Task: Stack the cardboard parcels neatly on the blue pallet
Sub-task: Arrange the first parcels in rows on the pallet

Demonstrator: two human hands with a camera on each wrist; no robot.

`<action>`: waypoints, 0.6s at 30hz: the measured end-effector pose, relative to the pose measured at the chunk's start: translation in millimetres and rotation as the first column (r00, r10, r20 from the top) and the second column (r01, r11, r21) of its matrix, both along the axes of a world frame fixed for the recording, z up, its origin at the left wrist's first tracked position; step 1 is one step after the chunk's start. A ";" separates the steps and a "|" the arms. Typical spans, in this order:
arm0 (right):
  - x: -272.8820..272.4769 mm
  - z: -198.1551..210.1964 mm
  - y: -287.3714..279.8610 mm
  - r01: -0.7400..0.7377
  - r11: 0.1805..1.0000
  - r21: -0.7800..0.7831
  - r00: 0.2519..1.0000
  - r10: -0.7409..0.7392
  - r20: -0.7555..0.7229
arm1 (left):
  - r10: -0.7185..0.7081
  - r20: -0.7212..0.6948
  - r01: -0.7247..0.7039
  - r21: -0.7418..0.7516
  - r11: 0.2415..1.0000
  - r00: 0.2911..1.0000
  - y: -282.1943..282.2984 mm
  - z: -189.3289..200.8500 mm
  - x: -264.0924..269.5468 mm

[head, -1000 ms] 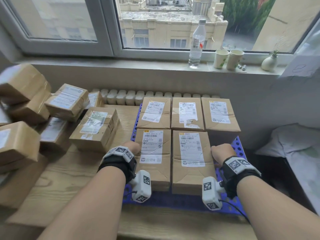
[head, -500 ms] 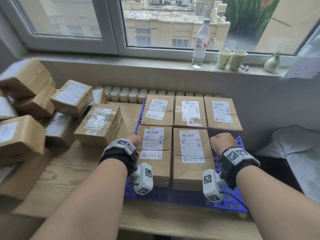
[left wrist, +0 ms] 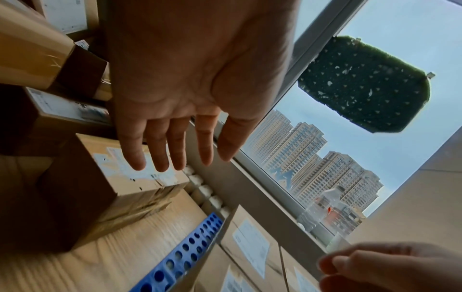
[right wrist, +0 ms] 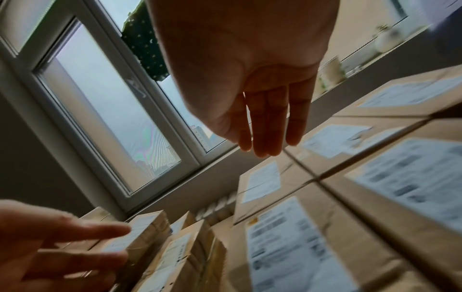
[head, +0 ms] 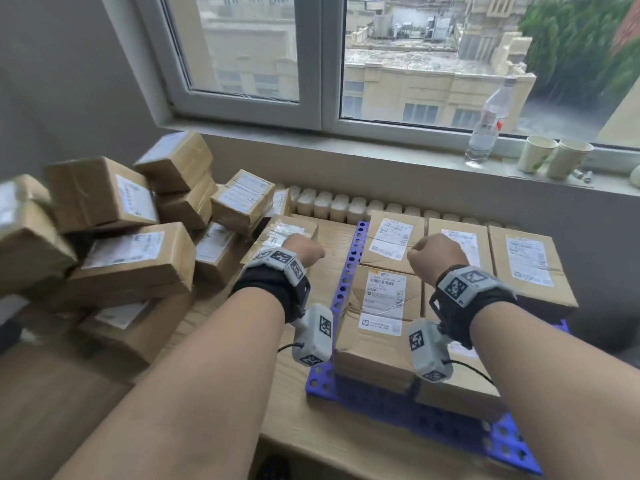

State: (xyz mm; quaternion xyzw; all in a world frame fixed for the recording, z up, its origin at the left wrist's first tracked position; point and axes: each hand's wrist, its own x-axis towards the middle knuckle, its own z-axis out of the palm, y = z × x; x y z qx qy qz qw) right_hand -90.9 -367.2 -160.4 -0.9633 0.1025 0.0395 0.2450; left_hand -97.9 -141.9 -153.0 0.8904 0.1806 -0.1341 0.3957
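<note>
Several taped cardboard parcels (head: pixel 383 306) with white labels lie flat in two rows on the blue perforated pallet (head: pixel 343 282). A loose parcel (head: pixel 281 233) sits on the wooden table just left of the pallet. My left hand (head: pixel 304 251) hovers over its near corner; in the left wrist view the left hand (left wrist: pixel 175 162) is empty with straight fingers above that parcel (left wrist: pixel 120 187). My right hand (head: pixel 433 252) hangs over the pallet's back-left parcel (head: pixel 394 237). Seen from the right wrist, the right hand (right wrist: pixel 265 146) is empty, fingers straight.
A jumbled pile of loose parcels (head: pixel 121 258) fills the table's left side, some leaning. A radiator (head: pixel 346 202) runs behind the table below the sill, which holds a water bottle (head: pixel 485 133) and two paper cups (head: pixel 554 155). The table's front edge (head: pixel 346 455) is near me.
Both hands have let go of the sides of the pallet's front parcels, risen and moved left and forward. The head view has swung left toward the loose pile.
</note>
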 end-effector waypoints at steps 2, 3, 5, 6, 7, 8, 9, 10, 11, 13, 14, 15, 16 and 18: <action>11.3 -1.2 32.3 -0.036 0.999 0.017 0.999 0.036 0.002 | -0.004 0.009 0.004 -0.035 0.999 1.000 19.1 3.4 8.7; 17.4 -3.2 48.4 -0.052 0.998 0.025 0.999 0.052 0.002 | -0.006 0.021 0.007 -0.037 0.999 1.000 30.0 3.2 14.1; 31.7 -9.9 80.3 -0.074 0.996 0.051 0.997 0.076 -0.020 | 0.002 0.030 -0.001 -0.018 1.000 1.000 55.5 0.9 26.2; 38.8 -13.5 95.9 -0.082 0.995 0.063 0.996 0.085 -0.039 | 0.009 0.029 -0.009 -0.009 1.000 1.000 69.5 -2.5 32.8; 46.6 -18.1 111.3 -0.091 0.994 0.068 0.994 0.095 -0.056 | 0.025 0.027 -0.025 -0.007 1.000 0.999 83.9 -8.3 40.9; 53.8 -22.7 125.8 -0.091 0.993 0.077 0.993 0.096 -0.073 | 0.045 0.020 -0.045 -0.013 0.999 0.999 97.3 -14.4 48.4; 60.7 -26.8 138.6 -0.085 0.992 0.092 0.991 0.094 -0.093 | 0.069 0.009 -0.069 -0.022 0.997 0.998 109.4 -21.4 56.8; 68.9 -33.0 151.2 -0.075 0.990 0.116 0.989 0.088 -0.116 | 0.094 -0.012 -0.095 -0.033 0.995 0.995 120.9 -28.8 66.0; 76.8 -39.9 162.1 -0.061 0.988 0.145 0.987 0.081 -0.138 | 0.122 -0.037 -0.124 -0.049 0.991 0.992 131.0 -38.0 75.6; 90.6 -54.7 182.4 -0.014 0.978 0.209 0.980 0.055 -0.191 | 0.144 -0.094 -0.151 -0.065 0.986 0.985 144.9 -53.4 90.7; 97.3 -63.9 190.4 0.018 0.970 0.244 0.975 0.036 -0.218 | 0.138 -0.113 -0.145 -0.062 0.987 0.984 149.3 -59.4 97.1; 102.8 -73.0 196.9 0.050 0.962 0.270 0.968 0.019 -0.248 | 0.128 -0.129 -0.135 -0.053 0.989 0.983 152.6 -68.1 104.3; 107.2 -81.7 202.0 0.075 0.956 0.284 0.959 0.008 -0.282 | 0.117 -0.146 -0.126 -0.049 0.991 0.982 154.7 -75.3 109.6; 114.8 -96.0 209.0 0.110 0.949 0.295 0.939 -0.002 -0.343 | 0.075 -0.201 -0.081 -0.019 0.997 0.977 155.2 -88.9 119.9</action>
